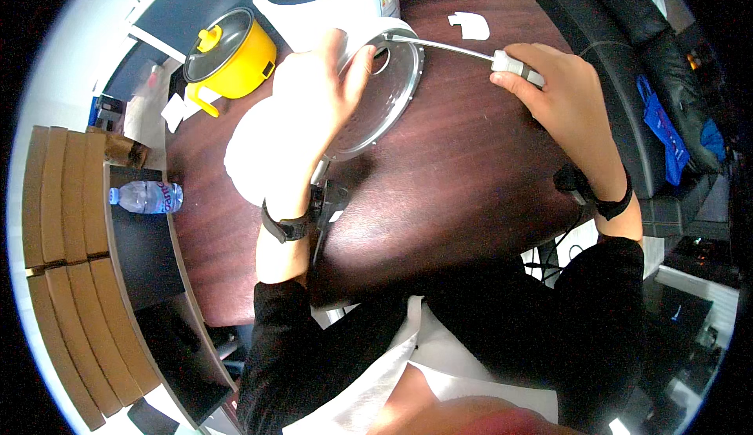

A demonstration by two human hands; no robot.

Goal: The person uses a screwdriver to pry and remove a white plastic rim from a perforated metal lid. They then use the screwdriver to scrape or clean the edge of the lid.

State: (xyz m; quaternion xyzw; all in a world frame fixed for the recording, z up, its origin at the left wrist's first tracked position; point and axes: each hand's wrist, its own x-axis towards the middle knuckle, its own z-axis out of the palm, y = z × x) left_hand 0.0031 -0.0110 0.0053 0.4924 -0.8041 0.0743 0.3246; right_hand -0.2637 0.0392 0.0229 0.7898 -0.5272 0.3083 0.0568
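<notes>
My left hand (321, 94) grips a round appliance lid tilted up over the table, its clear inner disc (396, 94) facing right. A white rounded part (247, 152) shows on the other side of that hand, washed out by glare. My right hand (569, 98) is closed around the pale handle of a screwdriver (451, 47). Its long metal shaft points left, and the tip meets the upper rim of the lid. Glare hides exactly what the tip touches. Just behind the lid stands a white pot-shaped cooker body (333, 11) with a dark inside.
A yellow pot (247, 58) with a lid stands at the back left. A small white piece (471, 25) lies beyond the screwdriver on the brown table (471, 184). At the left are a water bottle (149, 197) and cardboard boxes (67, 192); a black sofa (620, 82) is at the right.
</notes>
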